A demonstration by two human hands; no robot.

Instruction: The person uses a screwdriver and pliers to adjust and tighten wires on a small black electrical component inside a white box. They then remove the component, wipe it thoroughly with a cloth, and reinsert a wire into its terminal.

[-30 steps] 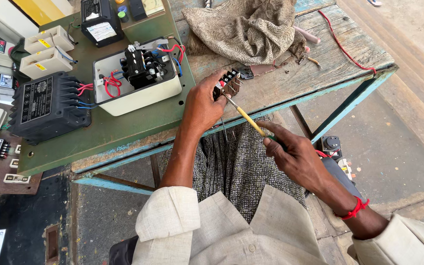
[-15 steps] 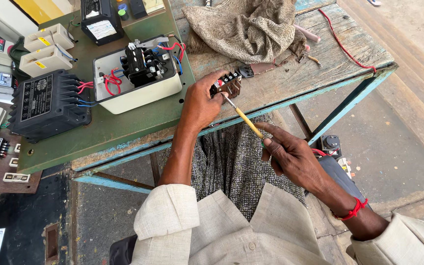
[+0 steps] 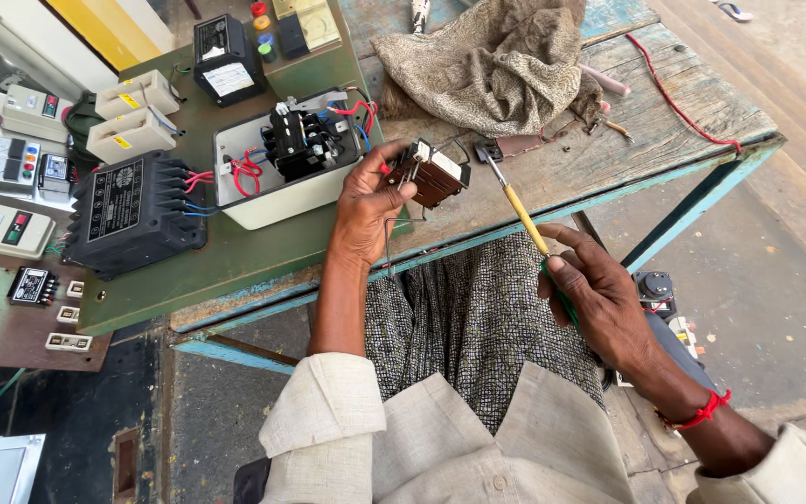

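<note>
My left hand (image 3: 370, 201) grips a small brown and black electrical part (image 3: 433, 174) with a white side, holding it just above the wooden table's front edge (image 3: 552, 191). My right hand (image 3: 599, 294) holds a screwdriver (image 3: 520, 210) with a yellow shaft and green handle. Its metal tip sits a little to the right of the part, not touching it. A red thread is tied round my right wrist.
A white open box with a black contactor and red wires (image 3: 282, 154) stands left of my left hand on a green board (image 3: 235, 252). A black unit (image 3: 137, 215), cream boxes (image 3: 132, 112), a sack cloth (image 3: 501, 65) and a red wire (image 3: 683, 103) lie around.
My left hand turned the part so its white side faces right. The screwdriver tip came off the part and now sits beside it on the right.
</note>
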